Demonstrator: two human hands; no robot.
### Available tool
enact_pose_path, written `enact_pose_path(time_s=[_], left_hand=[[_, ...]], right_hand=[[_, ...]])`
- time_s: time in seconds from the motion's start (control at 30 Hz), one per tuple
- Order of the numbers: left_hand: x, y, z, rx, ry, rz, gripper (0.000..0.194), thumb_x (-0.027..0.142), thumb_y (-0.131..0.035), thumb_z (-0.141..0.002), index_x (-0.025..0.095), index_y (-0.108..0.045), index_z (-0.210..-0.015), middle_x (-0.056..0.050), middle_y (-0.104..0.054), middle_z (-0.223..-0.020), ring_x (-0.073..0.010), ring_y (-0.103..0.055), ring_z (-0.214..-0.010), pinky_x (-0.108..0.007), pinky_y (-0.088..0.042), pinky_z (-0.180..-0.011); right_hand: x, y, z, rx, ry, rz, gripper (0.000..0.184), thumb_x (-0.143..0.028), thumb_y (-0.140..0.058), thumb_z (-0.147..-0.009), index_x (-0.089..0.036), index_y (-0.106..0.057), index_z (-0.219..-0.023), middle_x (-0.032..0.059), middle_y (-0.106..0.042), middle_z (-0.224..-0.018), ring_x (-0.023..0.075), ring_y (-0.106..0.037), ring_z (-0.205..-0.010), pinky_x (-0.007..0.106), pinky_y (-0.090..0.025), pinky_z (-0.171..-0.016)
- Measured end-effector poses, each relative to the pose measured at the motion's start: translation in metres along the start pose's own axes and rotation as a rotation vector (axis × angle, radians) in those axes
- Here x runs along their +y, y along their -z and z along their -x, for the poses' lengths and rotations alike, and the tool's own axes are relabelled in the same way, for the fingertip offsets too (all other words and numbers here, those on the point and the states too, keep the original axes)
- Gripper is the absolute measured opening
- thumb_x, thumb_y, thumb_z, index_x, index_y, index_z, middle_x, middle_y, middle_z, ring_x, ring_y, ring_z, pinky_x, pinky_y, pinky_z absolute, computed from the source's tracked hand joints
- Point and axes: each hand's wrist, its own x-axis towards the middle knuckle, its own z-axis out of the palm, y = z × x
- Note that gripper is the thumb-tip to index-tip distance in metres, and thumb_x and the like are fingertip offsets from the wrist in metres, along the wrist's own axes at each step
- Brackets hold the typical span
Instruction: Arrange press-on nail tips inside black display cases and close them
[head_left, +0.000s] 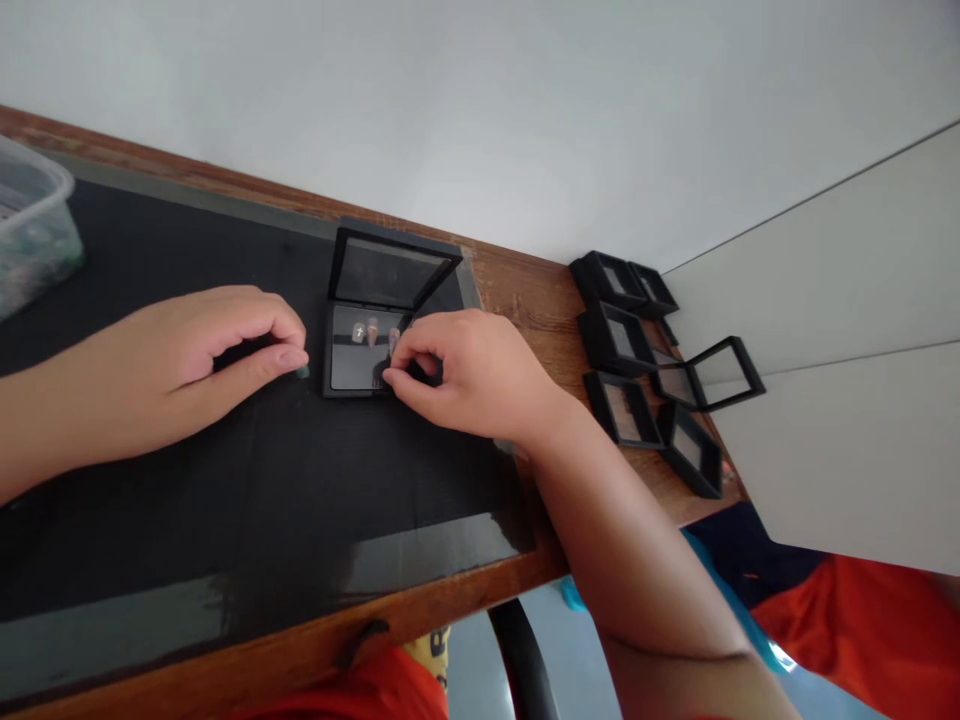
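A small black display case [360, 375] lies on the dark table mat with its framed lid [390, 270] raised and a clear window in it. In its base sit a few small pieces like press-on nails [372, 332], pale and pinkish. My right hand [472, 375] reaches over the case's right side, thumb and fingers pinched beside the rightmost piece; what they hold, if anything, I cannot make out. To the left of the case, my left hand [232, 350] pinches a small green piece [302, 371] between thumb and forefinger, just above the mat.
Several black display cases [622, 335] stand on the wooden surface at the right, one with its lid raised [726, 375]. A clear plastic tub [37, 240] with small contents is at the left edge. A white wall runs behind the table. Orange-and-navy cloth [847, 620] shows at lower right.
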Motion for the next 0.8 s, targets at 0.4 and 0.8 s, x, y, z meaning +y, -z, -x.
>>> enact_pose_path(time_s=[0.4, 0.8], left_hand=[[0.004, -0.001, -0.003, 0.101, -0.023, 0.009, 0.036, 0.057, -0.047, -0.104, 0.032, -0.071, -0.099, 0.002, -0.076, -0.100, -0.0223, -0.070, -0.091, -0.036, -0.049, -0.082], [0.034, 0.020, -0.027, -0.113, 0.248, -0.102, 0.056, 0.070, -0.032, -0.102, 0.029, -0.070, -0.099, -0.002, -0.077, -0.089, -0.0265, -0.070, -0.079, -0.038, -0.048, -0.072]], right_hand=[[0.002, 0.005, -0.003, -0.004, -0.182, 0.151, 0.020, -0.028, -0.069, -0.092, -0.021, -0.073, -0.073, 0.0003, -0.073, -0.073, 0.0157, -0.052, -0.067, 0.031, -0.027, -0.064], [0.015, 0.012, -0.002, 0.065, -0.173, 0.013, 0.021, -0.030, -0.074, -0.092, -0.020, -0.081, -0.075, 0.0009, -0.072, -0.067, 0.0154, -0.054, -0.063, 0.033, -0.030, -0.065]])
